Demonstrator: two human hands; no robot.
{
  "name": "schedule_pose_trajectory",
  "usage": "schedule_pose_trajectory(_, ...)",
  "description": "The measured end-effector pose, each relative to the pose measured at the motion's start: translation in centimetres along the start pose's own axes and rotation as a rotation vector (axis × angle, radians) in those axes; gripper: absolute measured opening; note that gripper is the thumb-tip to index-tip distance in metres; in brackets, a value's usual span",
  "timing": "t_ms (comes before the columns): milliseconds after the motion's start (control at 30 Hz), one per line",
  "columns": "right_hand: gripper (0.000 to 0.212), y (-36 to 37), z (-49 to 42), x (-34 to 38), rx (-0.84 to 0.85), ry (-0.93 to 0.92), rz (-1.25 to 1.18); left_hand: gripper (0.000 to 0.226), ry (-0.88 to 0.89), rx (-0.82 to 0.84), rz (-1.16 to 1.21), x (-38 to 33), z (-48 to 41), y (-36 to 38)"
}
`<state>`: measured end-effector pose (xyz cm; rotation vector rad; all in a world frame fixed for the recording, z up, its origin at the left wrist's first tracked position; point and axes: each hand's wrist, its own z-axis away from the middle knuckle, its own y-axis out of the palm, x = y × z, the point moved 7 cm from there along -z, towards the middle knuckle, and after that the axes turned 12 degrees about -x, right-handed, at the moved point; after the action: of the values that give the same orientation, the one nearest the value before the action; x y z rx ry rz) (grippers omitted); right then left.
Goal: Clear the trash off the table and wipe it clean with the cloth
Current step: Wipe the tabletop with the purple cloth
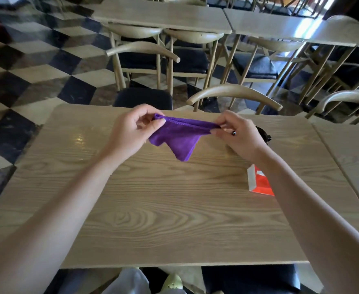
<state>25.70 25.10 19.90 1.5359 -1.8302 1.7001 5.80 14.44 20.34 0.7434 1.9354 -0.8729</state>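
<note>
Both hands pinch the purple microfibre cloth above the pale wood-grain tabletop: left hand & right hand at opposite ends, hem stretched left-right, rest hanging. Orange-white carton lies on tabletop, nearer right hand

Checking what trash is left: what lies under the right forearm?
Under the right forearm an orange-and-white packet lies on the table, its right part covered. Behind the right hand a dark object peeks out, unidentifiable.
</note>
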Motion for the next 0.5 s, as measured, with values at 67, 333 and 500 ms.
schedule_pose_trajectory(67, 0.019, 2.0, 1.5, -1.4, 0.104, 0.048, 0.010, 0.017, -0.061, 0.039, -0.037, 2.7, 2.2, -0.3)
schedule_pose_trajectory(333, 0.033, 12.6, 9.7, -10.0, 0.493, 0.292, -0.015, 0.011, -0.495, 0.076, -0.064, 15.3, 13.0, -0.1)
schedule_pose_trajectory(500, 0.017, 16.2, 5.6, -12.0, 0.261, 0.337, 0.200, 0.020, -0.649, -0.085, -0.007, 20.2, 8.9, 1.6)
